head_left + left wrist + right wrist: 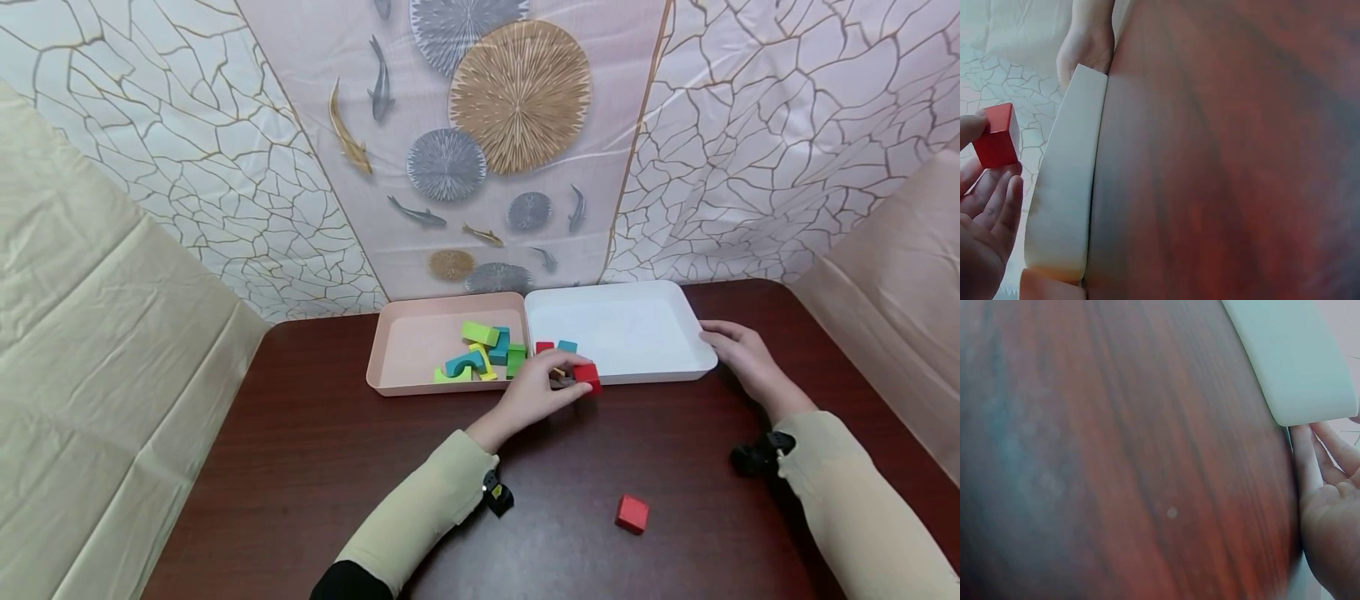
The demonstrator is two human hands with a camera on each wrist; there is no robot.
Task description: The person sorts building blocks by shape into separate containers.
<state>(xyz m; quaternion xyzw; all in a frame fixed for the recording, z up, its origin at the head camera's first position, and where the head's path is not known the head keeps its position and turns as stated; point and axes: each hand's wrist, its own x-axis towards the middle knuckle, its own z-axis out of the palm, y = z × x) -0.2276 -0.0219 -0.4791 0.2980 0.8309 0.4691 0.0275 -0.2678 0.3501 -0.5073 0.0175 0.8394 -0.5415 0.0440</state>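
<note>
My left hand (536, 390) pinches a red cube block (588, 377) between thumb and fingers, over the near left edge of a white tray (622, 333). In the left wrist view, the red cube (999, 136) shows above the curled fingertips. At the tray's right end, my right hand (742, 362) holds the rim; in the right wrist view its fingers (1307, 459) meet the tray's corner. A red block (544, 347) and a blue block (567, 347) lie in the white tray, partly hidden by the left hand. Another red cube (632, 514) lies on the table.
A pink tray (412, 333) stands against the white tray's left side, with several green, blue and yellow blocks, such as a light green block (480, 333), at its right end. Both sit at the back of the dark wooden table (315, 467), before a patterned cloth (517, 208).
</note>
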